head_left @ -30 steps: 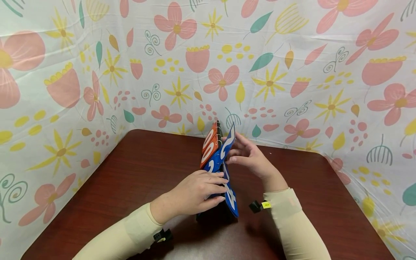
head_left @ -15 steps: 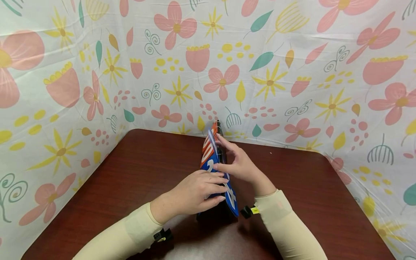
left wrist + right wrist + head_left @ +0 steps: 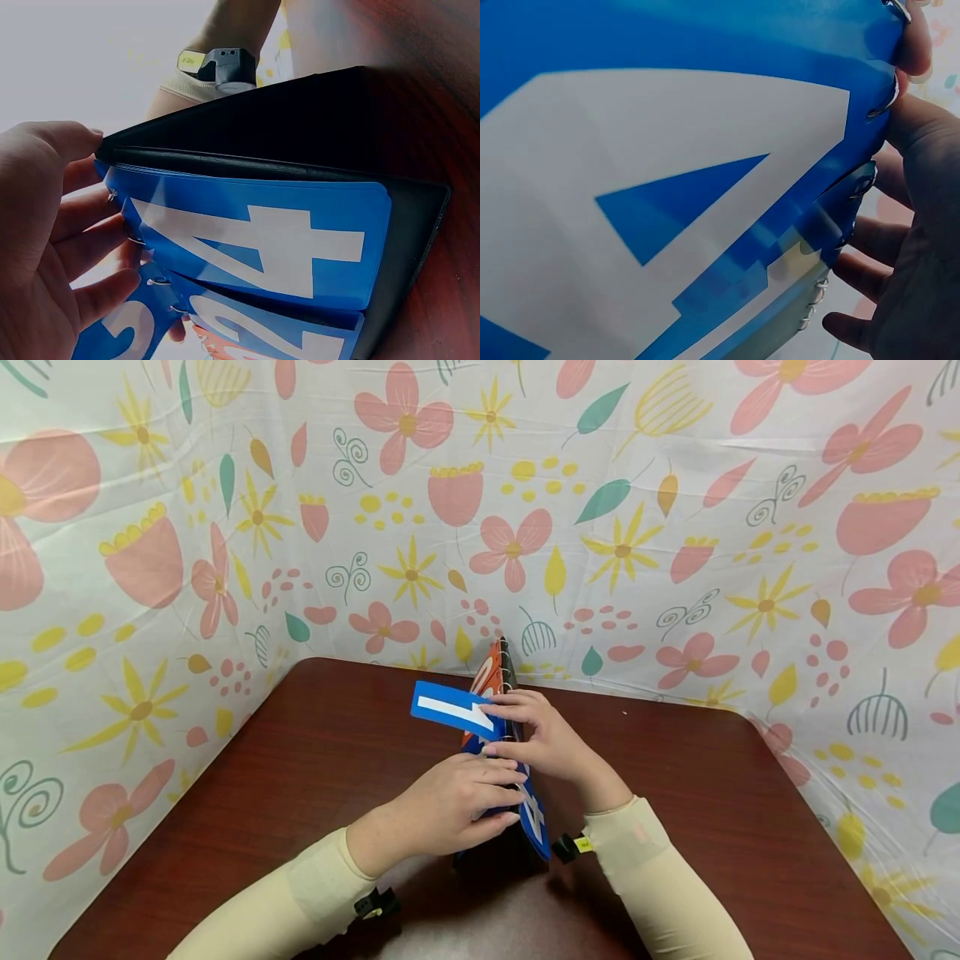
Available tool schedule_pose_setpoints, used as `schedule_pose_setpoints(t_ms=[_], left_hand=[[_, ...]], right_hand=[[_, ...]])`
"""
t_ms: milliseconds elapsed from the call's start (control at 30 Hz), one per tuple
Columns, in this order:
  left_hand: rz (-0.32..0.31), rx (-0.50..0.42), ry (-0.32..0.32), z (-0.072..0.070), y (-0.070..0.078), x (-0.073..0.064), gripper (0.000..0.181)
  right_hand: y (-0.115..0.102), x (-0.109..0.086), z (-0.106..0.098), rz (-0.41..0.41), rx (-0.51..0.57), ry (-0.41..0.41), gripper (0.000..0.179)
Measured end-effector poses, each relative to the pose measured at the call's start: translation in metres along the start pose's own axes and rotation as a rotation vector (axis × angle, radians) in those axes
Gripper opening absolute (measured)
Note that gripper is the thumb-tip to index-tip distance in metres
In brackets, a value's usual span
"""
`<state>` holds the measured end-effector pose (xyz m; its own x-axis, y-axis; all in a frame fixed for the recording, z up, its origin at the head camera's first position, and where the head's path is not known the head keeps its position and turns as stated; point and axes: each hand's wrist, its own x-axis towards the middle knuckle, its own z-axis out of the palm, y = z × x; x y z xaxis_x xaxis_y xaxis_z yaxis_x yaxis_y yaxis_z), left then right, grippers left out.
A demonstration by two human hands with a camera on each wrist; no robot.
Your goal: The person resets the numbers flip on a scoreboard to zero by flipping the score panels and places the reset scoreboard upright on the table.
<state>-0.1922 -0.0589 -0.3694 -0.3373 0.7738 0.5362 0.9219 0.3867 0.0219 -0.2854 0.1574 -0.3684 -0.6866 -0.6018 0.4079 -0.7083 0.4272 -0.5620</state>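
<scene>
A tabletop flip scoreboard [image 3: 512, 687] with a black stand stands on the table, seen nearly end-on in the head view. Ringed along its top are blue and orange number cards. My left hand [image 3: 450, 806] grips the near end of the top edge, the thumb on one side and fingers on the other in the left wrist view. At the middle rings, my right hand [image 3: 551, 735] touches a blue card marked 1 [image 3: 450, 708], which sticks out to the left, its fingers loosely bent. A blue card marked 4 [image 3: 285, 247] hangs on the right-hand face.
Orange cards [image 3: 483, 672] hang at the scoreboard's far end. The dark red-brown table [image 3: 360, 727] extends on both sides. Behind it and along the left hangs a flower-print cloth [image 3: 637, 468]. Each wrist wears a small black camera [image 3: 566, 848].
My right hand has moved left over the scoreboard's top, and a blue card has swung from the right side across to the left. My left hand has stayed put.
</scene>
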Motion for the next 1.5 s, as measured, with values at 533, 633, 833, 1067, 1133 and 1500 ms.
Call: schedule_pose_setpoints(t_ms=[533, 633, 833, 1067, 1133, 1500], left_hand=[[0.023, 0.027, 0.03, 0.001, 0.0013, -0.0004, 0.024], [0.022, 0.025, 0.037, 0.0015, 0.0011, -0.0003, 0.023], [0.029, 0.008, 0.044, 0.0028, 0.0001, 0.0003, 0.022], [0.045, 0.025, 0.054, 0.0024, -0.0005, 0.0006, 0.022], [0.053, 0.03, 0.056, 0.0025, -0.0009, 0.001, 0.022], [0.035, 0.035, 0.053, 0.0015, -0.0005, -0.0004, 0.023]], right_hand=[[-0.0005, 0.003, -0.0016, 0.025, -0.044, -0.105, 0.056], [-0.0007, 0.0034, -0.002, 0.027, -0.017, -0.08, 0.056], [0.0018, 0.0031, -0.0023, 0.028, 0.08, 0.024, 0.054], [0.0, 0.0057, -0.0025, 0.064, 0.005, -0.045, 0.05], [-0.0001, 0.007, -0.0026, 0.049, -0.017, -0.071, 0.043], [-0.0039, 0.0081, -0.0043, 0.0, -0.12, -0.092, 0.018]])
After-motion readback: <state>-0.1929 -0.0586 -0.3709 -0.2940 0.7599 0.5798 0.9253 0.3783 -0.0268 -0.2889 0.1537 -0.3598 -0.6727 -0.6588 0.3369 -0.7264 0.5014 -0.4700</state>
